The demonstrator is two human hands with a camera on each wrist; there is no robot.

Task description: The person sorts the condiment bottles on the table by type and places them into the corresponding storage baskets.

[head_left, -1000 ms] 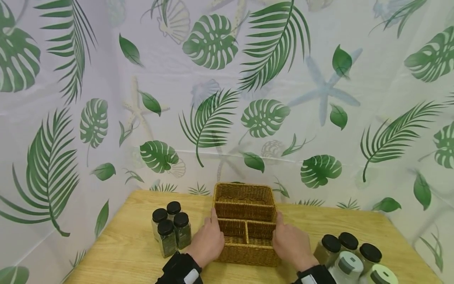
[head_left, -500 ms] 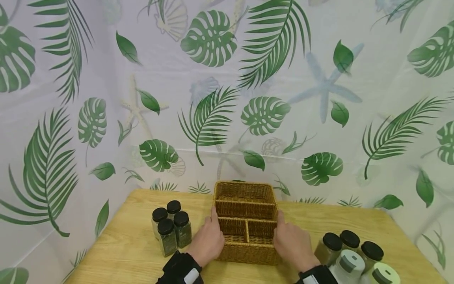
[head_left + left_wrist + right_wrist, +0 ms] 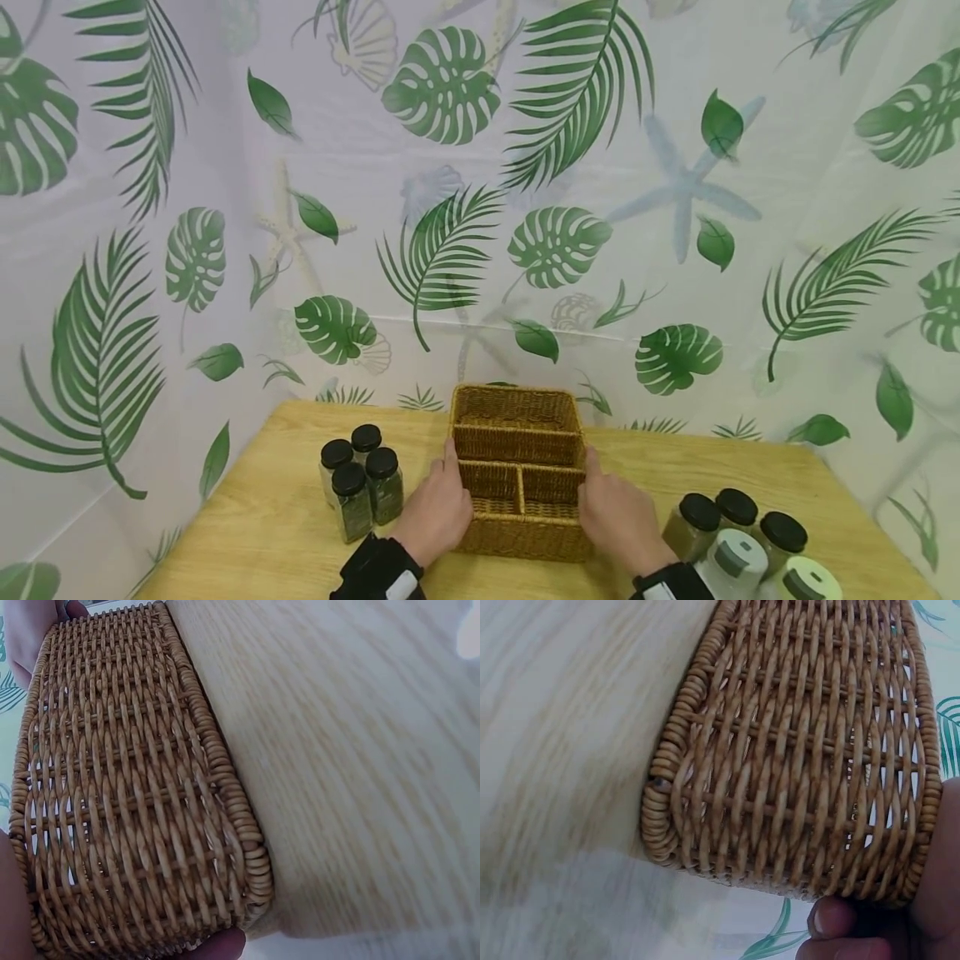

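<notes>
A brown woven wicker basket [image 3: 523,537] with a wide back compartment and two smaller front compartments sits in the middle of the table in the head view. My left hand [image 3: 437,510] grips its left side, and my right hand [image 3: 619,513] grips the right side, each index finger stretched along the side wall. The left wrist view shows the basket's woven front wall [image 3: 120,787], with a fingertip [image 3: 222,946] at its lower corner. From the right wrist, bent fingers [image 3: 832,919] show at the other end of the same wall. All the compartments look bare inside.
Left of the basket stand several spice jars [image 3: 354,508] with black lids. To the right are several black-lidded jars [image 3: 697,515], plus a white-lidded jar [image 3: 738,554] and a pale green-lidded jar [image 3: 806,581]. A leaf-patterned cloth [image 3: 480,167] rises behind the wooden table [image 3: 247,500].
</notes>
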